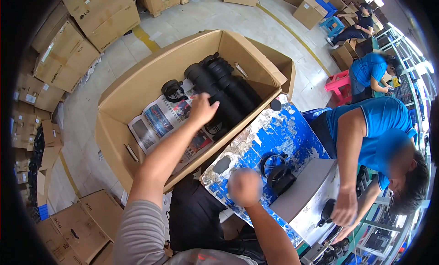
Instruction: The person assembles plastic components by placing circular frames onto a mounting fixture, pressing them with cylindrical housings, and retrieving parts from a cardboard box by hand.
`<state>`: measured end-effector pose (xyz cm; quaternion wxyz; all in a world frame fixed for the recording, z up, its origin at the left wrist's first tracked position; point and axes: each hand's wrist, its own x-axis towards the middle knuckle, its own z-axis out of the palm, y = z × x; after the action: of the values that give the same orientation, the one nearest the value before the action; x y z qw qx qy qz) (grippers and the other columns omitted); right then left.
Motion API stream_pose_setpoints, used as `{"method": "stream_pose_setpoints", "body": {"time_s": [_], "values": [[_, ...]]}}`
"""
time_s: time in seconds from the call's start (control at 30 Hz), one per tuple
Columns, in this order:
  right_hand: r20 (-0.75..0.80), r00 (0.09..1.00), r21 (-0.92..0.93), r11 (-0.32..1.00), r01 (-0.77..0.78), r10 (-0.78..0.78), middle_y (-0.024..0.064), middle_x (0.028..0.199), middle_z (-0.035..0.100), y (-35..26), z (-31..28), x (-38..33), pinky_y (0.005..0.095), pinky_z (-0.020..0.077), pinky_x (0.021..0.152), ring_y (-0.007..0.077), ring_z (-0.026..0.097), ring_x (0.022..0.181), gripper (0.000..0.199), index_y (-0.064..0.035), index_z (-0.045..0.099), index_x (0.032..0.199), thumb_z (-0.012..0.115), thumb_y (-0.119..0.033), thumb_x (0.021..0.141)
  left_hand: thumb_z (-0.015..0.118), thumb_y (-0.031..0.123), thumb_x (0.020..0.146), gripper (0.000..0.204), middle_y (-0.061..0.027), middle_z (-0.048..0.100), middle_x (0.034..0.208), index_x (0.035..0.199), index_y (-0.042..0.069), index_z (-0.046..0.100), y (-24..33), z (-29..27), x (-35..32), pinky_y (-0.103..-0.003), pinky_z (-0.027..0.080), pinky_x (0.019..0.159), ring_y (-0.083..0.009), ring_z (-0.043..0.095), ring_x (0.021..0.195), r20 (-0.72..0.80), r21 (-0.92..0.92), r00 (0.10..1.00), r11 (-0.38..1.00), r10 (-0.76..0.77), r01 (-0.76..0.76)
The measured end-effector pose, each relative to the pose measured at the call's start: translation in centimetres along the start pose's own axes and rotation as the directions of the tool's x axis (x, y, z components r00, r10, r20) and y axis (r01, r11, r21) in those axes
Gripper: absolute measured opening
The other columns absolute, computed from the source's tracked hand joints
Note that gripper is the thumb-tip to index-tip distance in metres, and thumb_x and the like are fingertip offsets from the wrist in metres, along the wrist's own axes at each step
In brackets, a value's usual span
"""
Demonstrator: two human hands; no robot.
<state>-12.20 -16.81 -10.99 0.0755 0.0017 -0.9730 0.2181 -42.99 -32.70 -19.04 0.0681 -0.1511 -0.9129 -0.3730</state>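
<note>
My left hand [202, 111] reaches into a large open cardboard box [120, 110], its fingers curled at the near end of rows of stacked black round plastic parts [223, 89]. Dark material shows between thumb and forefinger, so the hand seems closed on one of these parts. A separate black ring-shaped part [173, 91] rests on newspaper [157, 120] inside the box, left of the rows. Over the worn blue tabletop [292, 136], my right hand [245, 187] is smeared, and its fingers cannot be made out. Two black ring-shaped parts [281, 179] sit just right of it.
A co-worker in a blue shirt [372, 123] leans in at the right, one hand by another black part [326, 213] on a pale board [315, 192]. Cardboard cartons [68, 54] are stacked at the left. Farther back are a pink stool [338, 85] and other seated people.
</note>
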Motion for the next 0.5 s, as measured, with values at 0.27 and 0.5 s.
{"method": "stream_pose_setpoints", "body": {"time_s": [0.27, 0.5], "values": [[-0.053, 0.998, 0.021, 0.999, 0.033, -0.032, 0.0102, 0.085, 0.057, 0.5, 0.3, 0.2, 0.0465, 0.0386, 0.076, 0.0332, 0.055, 0.083, 0.016, -0.0117, 0.06, 0.083, 0.072, -0.02, 0.077, 0.091, 0.063, 0.065, 0.111, -0.0269, 0.053, 0.147, 0.142, -0.005, 0.049, -11.9, 6.3, -0.9, -0.043, 0.042, 0.115, -0.0352, 0.053, 0.137, 0.526, -0.089, 0.739, 0.838, -0.42, 0.539], [-0.055, 0.998, 0.019, 0.999, 0.034, -0.033, 0.0097, 0.087, 0.058, 0.4, 0.6, 0.2, 0.0466, 0.0382, 0.076, 0.0331, 0.055, 0.082, 0.018, -0.0121, 0.059, 0.084, 0.073, -0.019, 0.075, 0.096, 0.051, 0.064, 0.096, -0.0233, 0.055, 0.147, 0.135, -0.003, 0.058, -8.6, 5.3, -3.4, -0.041, 0.044, 0.112, -0.032, 0.054, 0.135, 0.572, -0.087, 0.767, 0.908, -0.291, 0.41]]}}
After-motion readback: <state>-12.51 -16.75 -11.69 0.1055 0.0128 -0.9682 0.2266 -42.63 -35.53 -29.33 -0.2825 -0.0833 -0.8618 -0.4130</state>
